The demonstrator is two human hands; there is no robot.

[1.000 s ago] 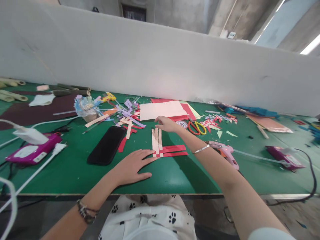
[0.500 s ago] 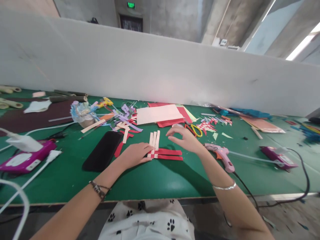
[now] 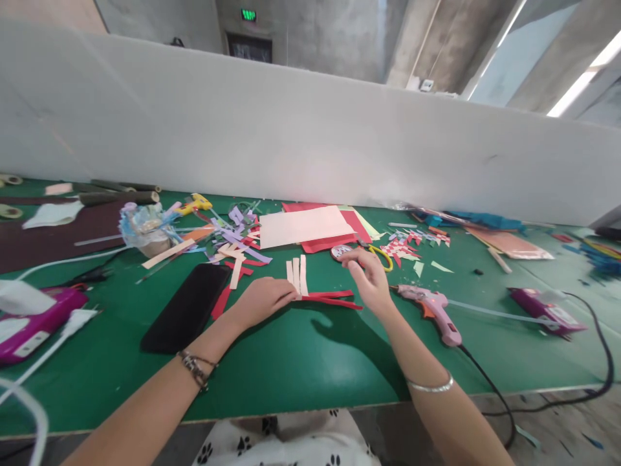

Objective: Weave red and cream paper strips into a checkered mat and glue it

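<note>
Near the table's middle, my left hand (image 3: 269, 301) has its fingers closed on the left end of a small woven piece of paper strips. Three cream strips (image 3: 295, 275) stick up from it, and red strips (image 3: 334, 301) stretch out to the right. My right hand (image 3: 369, 278) hovers to the right of the strips with its fingers curved and apart, holding nothing. Just beyond its fingertips lies a small round tin (image 3: 341, 252). Yellow-handled scissors (image 3: 387, 257) are partly hidden behind the right hand.
A black phone (image 3: 187, 309) lies left of my left hand. At the right are a pink glue gun (image 3: 434, 307) and a purple power strip (image 3: 546, 312). Behind are a cream sheet (image 3: 305, 225), purple scraps (image 3: 237, 230) and a plastic-wrapped bundle (image 3: 148, 230).
My right hand has drawn back toward me, uncovering the round tin. The woven piece is now tilted and mostly covered by my left hand, which still holds it.
</note>
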